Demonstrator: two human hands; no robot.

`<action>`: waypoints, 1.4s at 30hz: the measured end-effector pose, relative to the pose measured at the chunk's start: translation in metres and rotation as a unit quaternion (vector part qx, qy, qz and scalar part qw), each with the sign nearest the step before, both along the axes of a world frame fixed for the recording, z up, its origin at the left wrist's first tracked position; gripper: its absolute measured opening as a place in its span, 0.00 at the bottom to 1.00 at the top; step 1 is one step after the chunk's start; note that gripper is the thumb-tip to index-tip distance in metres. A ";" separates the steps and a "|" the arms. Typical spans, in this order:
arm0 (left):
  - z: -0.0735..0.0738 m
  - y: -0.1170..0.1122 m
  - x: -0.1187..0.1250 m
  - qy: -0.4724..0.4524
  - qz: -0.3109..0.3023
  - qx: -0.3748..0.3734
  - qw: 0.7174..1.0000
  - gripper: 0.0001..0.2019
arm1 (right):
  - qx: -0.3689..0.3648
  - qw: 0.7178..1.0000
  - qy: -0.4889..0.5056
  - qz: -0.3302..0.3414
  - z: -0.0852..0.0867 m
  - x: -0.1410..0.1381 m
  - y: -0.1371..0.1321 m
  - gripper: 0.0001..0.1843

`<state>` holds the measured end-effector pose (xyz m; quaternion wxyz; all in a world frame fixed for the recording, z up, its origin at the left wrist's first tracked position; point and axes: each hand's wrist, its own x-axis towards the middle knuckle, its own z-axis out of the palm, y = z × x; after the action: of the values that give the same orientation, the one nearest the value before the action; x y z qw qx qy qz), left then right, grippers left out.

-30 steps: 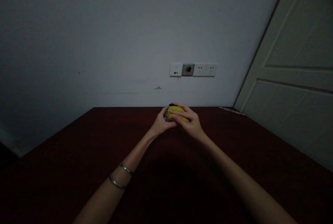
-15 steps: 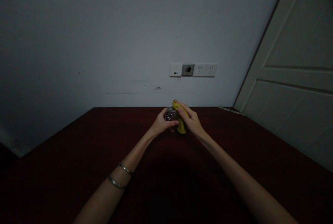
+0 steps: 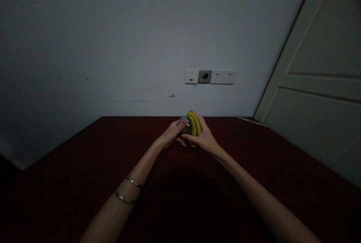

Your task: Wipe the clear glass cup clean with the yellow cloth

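Note:
Both my hands meet above the far middle of a dark red table [image 3: 84, 183]. My right hand [image 3: 205, 137] is wrapped round a small yellow padded object [image 3: 194, 127], held upright on edge. My left hand [image 3: 172, 133] pinches at a small shiny greyish part [image 3: 184, 126] on the yellow object's left side; what that part is stays unclear in the dim light. Two thin metal bangles [image 3: 128, 190] sit on my left forearm.
A white wall rises behind the table, with a row of sockets and a switch [image 3: 211, 76] above the hands. A pale panelled door [image 3: 318, 81] stands at the right. A thin light strip [image 3: 251, 121] lies at the table's far right edge.
The yellow object has been turned from lying flat under my right fingers to standing on edge. My left fingers moved from cupping its left side to pinching the shiny part.

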<state>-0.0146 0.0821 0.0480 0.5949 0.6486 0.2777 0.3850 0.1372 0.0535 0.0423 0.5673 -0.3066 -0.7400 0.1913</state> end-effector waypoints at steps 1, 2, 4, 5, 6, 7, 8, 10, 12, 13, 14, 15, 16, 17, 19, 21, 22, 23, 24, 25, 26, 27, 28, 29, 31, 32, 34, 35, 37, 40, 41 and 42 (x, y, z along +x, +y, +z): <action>-0.001 0.001 0.000 0.007 -0.001 0.000 1.000 0.32 | -0.007 1.000 0.010 0.004 -0.001 0.000 0.001 0.46; -0.002 0.001 -0.001 0.011 -0.002 0.003 1.000 0.32 | -0.016 1.000 0.019 0.009 -0.001 0.000 0.003 0.46; -0.005 0.004 -0.004 0.020 -0.011 0.021 1.000 0.33 | -0.041 0.998 0.043 0.022 -0.002 0.001 0.004 0.46; -0.007 0.005 -0.006 0.029 -0.019 0.032 0.999 0.34 | -0.057 0.996 0.059 0.029 -0.002 0.002 0.005 0.46; -0.008 0.006 -0.008 0.040 -0.029 0.044 0.998 0.35 | -0.075 0.993 0.078 0.035 -0.002 0.002 0.005 0.46; -0.009 0.007 -0.011 0.054 -0.040 0.055 0.996 0.37 | -0.095 0.990 0.098 0.040 -0.002 0.002 0.006 0.46; -0.010 0.007 -0.012 0.069 -0.051 0.065 0.994 0.38 | -0.115 0.985 0.119 0.043 -0.002 0.002 0.006 0.45; -0.010 0.008 -0.014 0.088 -0.065 0.075 0.991 0.40 | -0.153 0.974 0.161 0.044 -0.001 0.001 0.006 0.44; -0.006 0.008 -0.013 0.096 -0.062 0.083 0.990 0.41 | -0.184 0.962 0.199 0.046 -0.001 -0.001 0.006 0.42; -0.004 0.008 -0.011 0.092 -0.053 0.093 0.990 0.40 | -0.194 0.956 0.212 0.049 -0.001 -0.002 0.006 0.42; -0.002 0.008 -0.009 0.086 -0.040 0.109 0.990 0.38 | -0.201 0.953 0.221 0.052 -0.001 -0.002 0.006 0.41; 0.001 0.008 -0.007 0.078 -0.027 0.129 0.988 0.37 | -0.202 0.952 0.225 0.054 0.000 -0.003 0.006 0.41; 0.004 0.009 -0.004 0.073 -0.015 0.148 0.986 0.35 | -0.200 0.952 0.225 0.053 0.000 -0.003 0.006 0.41; 0.006 0.009 -0.002 0.072 -0.008 0.159 0.985 0.34 | -0.197 0.954 0.223 0.049 0.000 -0.003 0.006 0.41; 0.011 0.010 0.001 0.092 -0.008 0.156 0.983 0.33 | -0.186 0.958 0.215 0.038 0.001 -0.002 0.007 0.40; 0.014 0.011 0.001 0.126 -0.014 0.150 0.981 0.32 | -0.171 0.963 0.205 0.030 0.002 0.000 0.008 0.40; 0.016 0.012 0.001 0.140 -0.011 0.160 0.977 0.32 | -0.160 0.967 0.197 0.028 0.002 0.000 0.008 0.40; 0.017 0.013 0.000 0.152 -0.004 0.179 0.972 0.32 | -0.147 0.971 0.186 0.027 0.002 0.001 0.008 0.40; 0.017 0.013 -0.001 0.162 0.005 0.200 0.966 0.32 | -0.132 0.976 0.173 0.026 0.002 0.001 0.008 0.40; 0.017 0.014 -0.002 0.170 0.014 0.220 0.960 0.31 | -0.118 0.980 0.159 0.024 0.002 0.002 0.008 0.40; 0.017 0.015 -0.003 0.176 0.022 0.237 0.955 0.31 | -0.105 0.983 0.147 0.022 0.001 0.002 0.008 0.40; 0.017 0.016 -0.004 0.181 0.030 0.250 0.951 0.30 | -0.096 0.986 0.136 0.022 0.001 0.002 0.007 0.41; 0.016 0.016 -0.005 0.186 0.037 0.260 0.947 0.30 | -0.091 0.987 0.128 0.023 0.001 0.002 0.007 0.41; 0.016 0.016 -0.005 0.191 0.045 0.269 0.943 0.29 | -0.088 0.988 0.123 0.025 0.001 0.002 0.007 0.42; 0.015 0.016 -0.005 0.198 0.066 0.283 0.936 0.28 | -0.085 0.989 0.118 0.027 0.002 0.003 0.006 0.41; 0.015 0.015 -0.005 0.199 0.078 0.289 0.933 0.28 | -0.084 0.989 0.116 0.026 0.003 0.004 0.006 0.39; 0.015 0.013 -0.004 0.188 0.098 0.299 0.930 0.29 | -0.078 0.991 0.109 0.023 0.007 0.007 0.006 0.32; 0.015 0.012 -0.003 0.177 0.108 0.305 0.929 0.29 | -0.070 0.992 0.104 0.021 0.009 0.009 0.005 0.28; 0.014 0.009 -0.002 0.150 0.125 0.319 0.927 0.30 | -0.046 0.994 0.092 0.021 0.014 0.010 0.002 0.21; 0.011 0.005 -0.002 0.132 0.147 0.332 0.922 0.32 | -0.002 0.997 0.072 0.029 0.019 0.009 -0.005 0.15; 0.011 0.004 -0.003 0.132 0.151 0.336 0.920 0.32 | 0.007 0.997 0.069 0.032 0.020 0.008 -0.006 0.14; 0.010 0.002 -0.003 0.133 0.152 0.342 0.918 0.33 | 0.012 0.997 0.073 0.032 0.020 0.007 -0.007 0.13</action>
<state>-0.0178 0.0841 0.0584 0.2289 0.8078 0.3009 0.4523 0.1445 0.0468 0.0625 0.6168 -0.2618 -0.7082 0.2223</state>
